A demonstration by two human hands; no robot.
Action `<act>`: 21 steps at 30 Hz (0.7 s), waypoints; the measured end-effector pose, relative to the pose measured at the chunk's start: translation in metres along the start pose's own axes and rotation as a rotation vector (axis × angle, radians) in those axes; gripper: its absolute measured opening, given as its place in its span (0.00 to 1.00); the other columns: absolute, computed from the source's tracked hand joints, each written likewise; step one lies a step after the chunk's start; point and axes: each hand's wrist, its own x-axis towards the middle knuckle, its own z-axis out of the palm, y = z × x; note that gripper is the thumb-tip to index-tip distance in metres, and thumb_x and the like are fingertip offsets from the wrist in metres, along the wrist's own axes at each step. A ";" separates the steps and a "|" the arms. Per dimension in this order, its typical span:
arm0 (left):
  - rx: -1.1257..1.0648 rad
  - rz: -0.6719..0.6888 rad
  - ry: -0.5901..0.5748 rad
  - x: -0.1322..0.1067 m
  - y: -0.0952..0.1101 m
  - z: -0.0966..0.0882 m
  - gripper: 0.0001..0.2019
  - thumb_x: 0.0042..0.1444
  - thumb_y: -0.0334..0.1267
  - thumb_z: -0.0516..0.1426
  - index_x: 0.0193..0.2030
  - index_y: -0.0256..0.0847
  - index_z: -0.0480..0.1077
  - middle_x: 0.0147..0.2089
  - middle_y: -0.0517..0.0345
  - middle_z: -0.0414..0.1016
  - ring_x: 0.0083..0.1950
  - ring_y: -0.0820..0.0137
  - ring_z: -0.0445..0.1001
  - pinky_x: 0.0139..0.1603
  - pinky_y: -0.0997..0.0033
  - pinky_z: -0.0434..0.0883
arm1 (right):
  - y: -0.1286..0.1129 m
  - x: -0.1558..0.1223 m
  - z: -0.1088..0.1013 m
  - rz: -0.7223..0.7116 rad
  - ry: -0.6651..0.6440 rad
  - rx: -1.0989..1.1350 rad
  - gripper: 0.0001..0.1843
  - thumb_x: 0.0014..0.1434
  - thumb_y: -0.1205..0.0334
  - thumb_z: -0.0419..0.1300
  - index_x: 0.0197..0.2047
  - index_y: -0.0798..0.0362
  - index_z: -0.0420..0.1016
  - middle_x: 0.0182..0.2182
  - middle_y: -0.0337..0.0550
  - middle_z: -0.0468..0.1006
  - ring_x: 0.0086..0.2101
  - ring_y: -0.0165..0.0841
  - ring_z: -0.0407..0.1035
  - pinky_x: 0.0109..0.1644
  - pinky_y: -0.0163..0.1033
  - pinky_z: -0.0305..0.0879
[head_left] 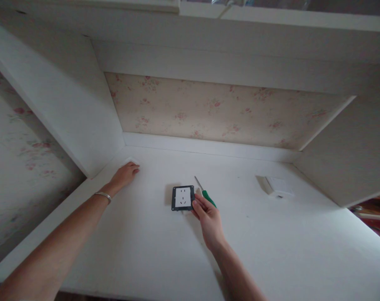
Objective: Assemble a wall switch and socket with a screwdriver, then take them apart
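Note:
My right hand (207,217) pinches a wall socket (182,197) by its right edge, thumb in front. The socket has a white face with several slots and a dark grey mounting frame, and it is tilted up toward me. Just behind that hand lies a screwdriver (209,199) with a green handle, its metal shaft pointing away to the left. At the far left of the desktop, my left hand (126,173) has its fingers curled at the edge of a thin white plate (131,159). Most of that plate is hidden by the hand.
A white box-like fitting (278,187) rests on the right part of the white desktop (271,251). Part of a white piece shows behind the socket. Side panels stand left and right, a shelf (208,54) overhangs, and floral wallpaper (208,108) covers the back.

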 end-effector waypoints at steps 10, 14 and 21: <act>-0.524 -0.088 -0.056 -0.061 0.082 -0.018 0.18 0.60 0.49 0.48 0.38 0.39 0.73 0.30 0.59 0.75 0.23 0.74 0.67 0.27 0.74 0.64 | -0.004 -0.002 0.002 -0.001 0.019 0.095 0.25 0.51 0.53 0.66 0.52 0.51 0.74 0.46 0.49 0.77 0.47 0.41 0.71 0.50 0.45 0.69; -0.980 -0.164 -0.398 -0.102 0.143 -0.027 0.23 0.59 0.56 0.48 0.41 0.37 0.72 0.32 0.55 0.74 0.22 0.75 0.65 0.18 0.77 0.57 | -0.005 -0.004 0.006 -0.010 -0.018 0.141 0.23 0.51 0.54 0.67 0.50 0.53 0.75 0.44 0.48 0.78 0.46 0.40 0.71 0.52 0.46 0.67; -1.206 -0.164 -0.458 -0.111 0.174 -0.034 0.20 0.56 0.51 0.55 0.45 0.35 0.70 0.24 0.61 0.66 0.23 0.76 0.63 0.21 0.78 0.58 | -0.004 -0.006 0.007 -0.068 -0.069 0.115 0.25 0.52 0.54 0.66 0.52 0.53 0.72 0.48 0.51 0.76 0.47 0.41 0.70 0.53 0.50 0.66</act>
